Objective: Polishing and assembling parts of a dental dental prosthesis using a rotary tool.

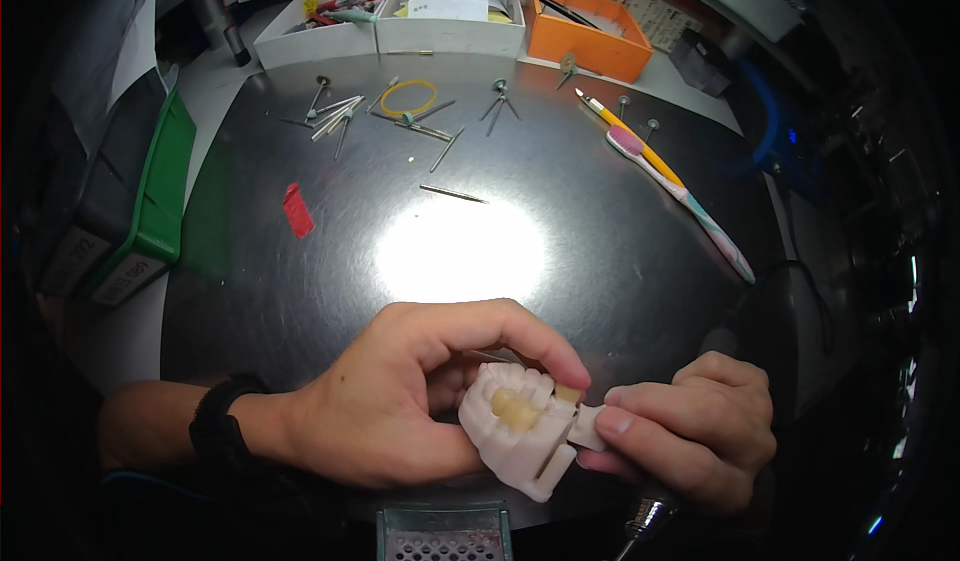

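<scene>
My left hand (pixel 385 401) is closed round a white dental model (pixel 505 451), near the front of the dark work surface. Yellowish crowns (pixel 515 411) sit on the model's teeth. Another small yellowish tooth piece (pixel 567 394) lies under my left index fingertip, at the model's right side. Thumb and fingers of my right hand (pixel 695 426) pinch a small white tooth die (pixel 584 428) right beside the model; whether the two touch is hard to see. Below my right fingers juts the metal tip of a handpiece (pixel 652 513), its body mostly hidden by that hand.
Loose rotary burs (pixel 425 131), a yellow rubber band (pixel 410 96) and red tape (pixel 297 211) lie farther back. A toothbrush (pixel 690 201) and a yellow pencil-like brush (pixel 610 116) lie right. White boxes (pixel 320 51), an orange box (pixel 585 46), a green bin (pixel 160 191) and a perforated tray (pixel 445 546) surround.
</scene>
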Demonstrator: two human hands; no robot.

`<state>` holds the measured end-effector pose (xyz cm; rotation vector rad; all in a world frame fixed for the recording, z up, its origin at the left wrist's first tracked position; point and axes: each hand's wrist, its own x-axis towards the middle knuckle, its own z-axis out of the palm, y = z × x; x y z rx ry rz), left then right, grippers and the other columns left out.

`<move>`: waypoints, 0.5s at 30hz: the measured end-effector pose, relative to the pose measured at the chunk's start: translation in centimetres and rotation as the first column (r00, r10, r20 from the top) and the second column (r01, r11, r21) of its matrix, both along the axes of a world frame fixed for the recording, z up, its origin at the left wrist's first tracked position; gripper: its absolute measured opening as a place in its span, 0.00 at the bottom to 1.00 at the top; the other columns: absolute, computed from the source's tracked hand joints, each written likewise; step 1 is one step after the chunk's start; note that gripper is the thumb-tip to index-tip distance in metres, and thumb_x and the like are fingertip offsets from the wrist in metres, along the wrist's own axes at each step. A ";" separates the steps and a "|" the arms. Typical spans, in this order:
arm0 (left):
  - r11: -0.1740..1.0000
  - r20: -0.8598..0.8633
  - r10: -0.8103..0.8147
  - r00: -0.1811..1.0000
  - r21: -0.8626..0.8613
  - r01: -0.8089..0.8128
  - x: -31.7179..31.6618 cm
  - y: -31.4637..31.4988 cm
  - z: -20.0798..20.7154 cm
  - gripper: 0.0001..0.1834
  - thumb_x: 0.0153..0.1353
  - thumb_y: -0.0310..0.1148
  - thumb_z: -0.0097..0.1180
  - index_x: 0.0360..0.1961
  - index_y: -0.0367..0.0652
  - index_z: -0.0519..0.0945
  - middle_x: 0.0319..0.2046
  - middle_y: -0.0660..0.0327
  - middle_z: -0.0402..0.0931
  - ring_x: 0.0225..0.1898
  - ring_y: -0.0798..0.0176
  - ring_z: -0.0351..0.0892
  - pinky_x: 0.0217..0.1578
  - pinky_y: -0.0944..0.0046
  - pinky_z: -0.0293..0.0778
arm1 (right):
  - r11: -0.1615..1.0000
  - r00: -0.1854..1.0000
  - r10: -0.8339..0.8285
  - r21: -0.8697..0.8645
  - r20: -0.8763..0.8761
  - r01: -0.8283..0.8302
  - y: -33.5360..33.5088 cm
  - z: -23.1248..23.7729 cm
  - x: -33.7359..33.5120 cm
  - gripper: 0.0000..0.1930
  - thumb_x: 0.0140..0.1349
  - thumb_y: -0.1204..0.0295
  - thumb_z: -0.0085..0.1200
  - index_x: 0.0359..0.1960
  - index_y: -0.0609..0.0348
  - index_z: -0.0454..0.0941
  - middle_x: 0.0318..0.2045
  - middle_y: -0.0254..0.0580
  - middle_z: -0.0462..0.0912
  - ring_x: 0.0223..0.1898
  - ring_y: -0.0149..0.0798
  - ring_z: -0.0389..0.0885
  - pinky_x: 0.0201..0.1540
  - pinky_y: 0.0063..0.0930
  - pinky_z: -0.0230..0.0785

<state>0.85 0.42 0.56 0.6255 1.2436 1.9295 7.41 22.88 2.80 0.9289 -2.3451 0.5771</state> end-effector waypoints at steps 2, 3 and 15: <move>1.000 0.008 -0.004 1.000 0.009 0.004 0.1 0.0 -0.1 0.19 0.55 0.18 0.67 0.49 0.32 0.77 0.47 0.51 0.79 0.49 0.62 0.81 0.51 0.63 0.78 | 1.000 1.000 0.008 -0.012 -0.004 -0.008 -0.1 0.0 0.0 0.12 0.54 0.64 0.69 0.35 0.52 0.81 0.29 0.33 0.82 0.20 0.22 0.74 0.21 0.16 0.57; 1.000 0.005 -0.005 1.000 0.009 0.005 0.1 0.0 -0.2 0.19 0.55 0.18 0.66 0.49 0.33 0.76 0.47 0.51 0.79 0.49 0.62 0.80 0.51 0.63 0.78 | 1.000 1.000 0.012 -0.019 -0.006 -0.013 -0.1 -0.1 0.0 0.12 0.53 0.64 0.70 0.35 0.52 0.81 0.29 0.32 0.82 0.21 0.22 0.75 0.21 0.16 0.58; 0.999 -0.015 -0.028 0.999 -0.017 0.028 0.1 0.0 0.1 0.22 0.53 0.20 0.70 0.49 0.33 0.76 0.49 0.48 0.78 0.52 0.58 0.79 0.55 0.60 0.76 | 0.999 0.998 0.014 -0.045 0.064 -0.011 -0.1 0.4 0.3 0.15 0.51 0.67 0.71 0.38 0.54 0.80 0.30 0.33 0.81 0.22 0.25 0.76 0.23 0.17 0.62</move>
